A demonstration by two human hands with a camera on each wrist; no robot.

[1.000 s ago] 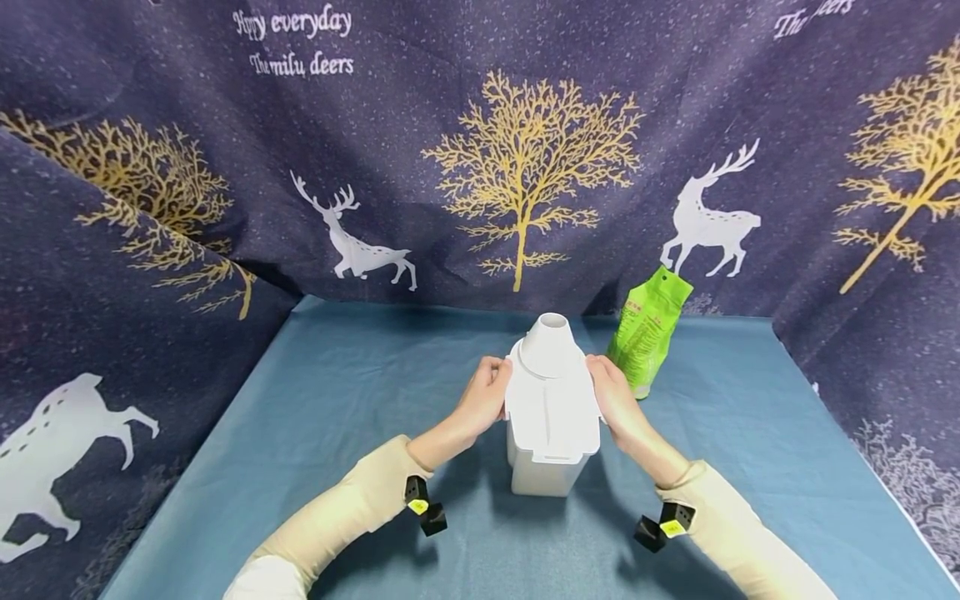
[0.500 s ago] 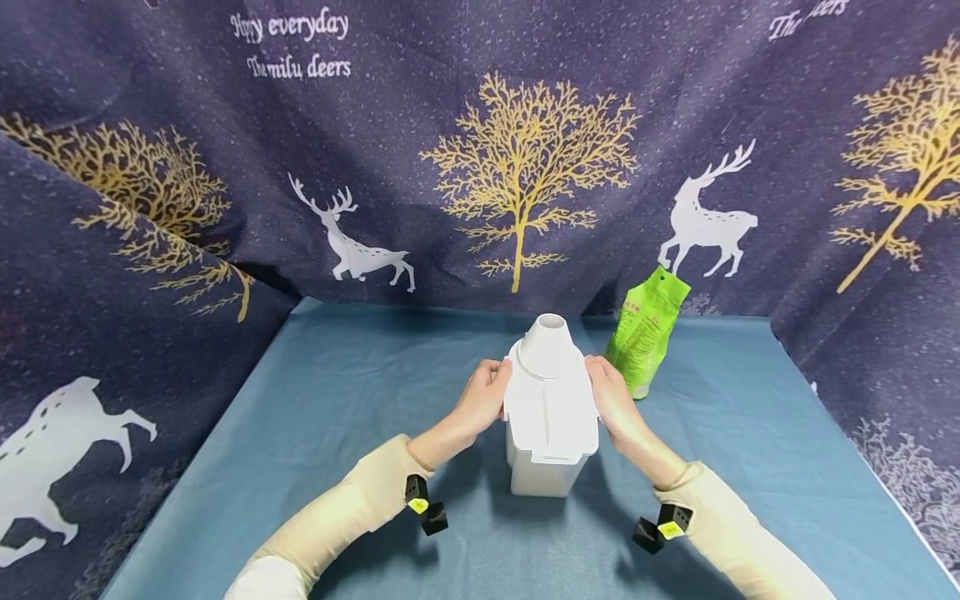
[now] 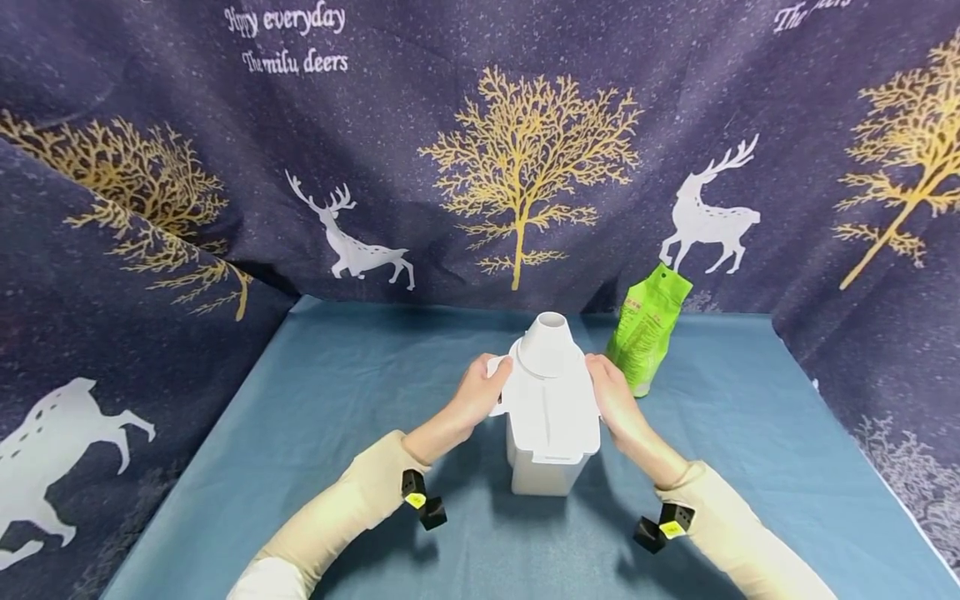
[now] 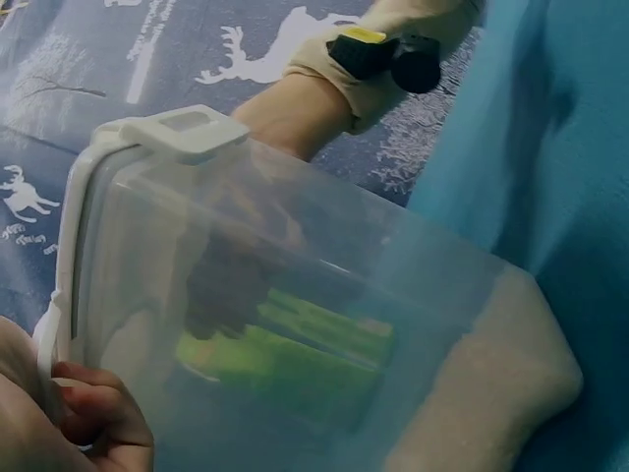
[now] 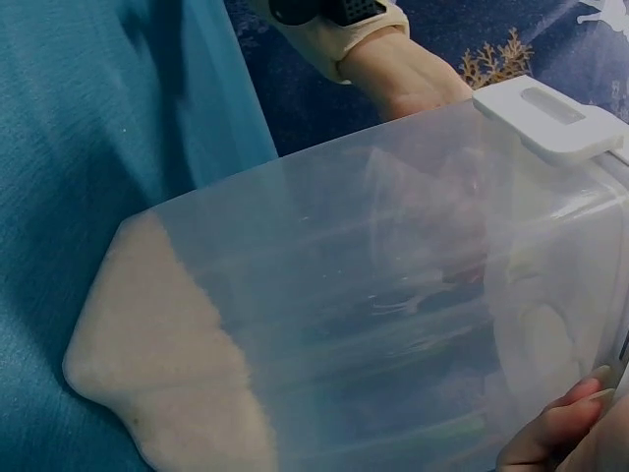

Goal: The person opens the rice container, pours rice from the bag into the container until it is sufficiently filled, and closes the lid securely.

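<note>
A translucent storage container (image 3: 542,479) stands upright on the cloth, with pale, fine-looking contents (image 5: 187,344) in its lower part. Its white lid (image 3: 566,412) carries a cone-shaped spout (image 3: 549,346). At the lid's left side my left hand (image 3: 476,392) pinches a white side latch (image 3: 496,407), which sticks outward; curled fingertips (image 4: 93,393) show beneath it in the left wrist view. My right hand (image 3: 617,398) grips the lid's right edge, thumb on the side and fingers (image 5: 560,423) tucked below. The right latch itself is mostly hidden by that hand.
Behind the right hand a green bag (image 3: 647,333) stands upright on the blue cloth (image 3: 360,367). A dark curtain (image 3: 450,167) printed with deer and trees hangs at the back and sides. Front latches (image 4: 197,133) sit on the lid rim.
The left latch has swung outward from the lid, and my left hand has shifted slightly left with it. The right hand, container and green bag stay in place.
</note>
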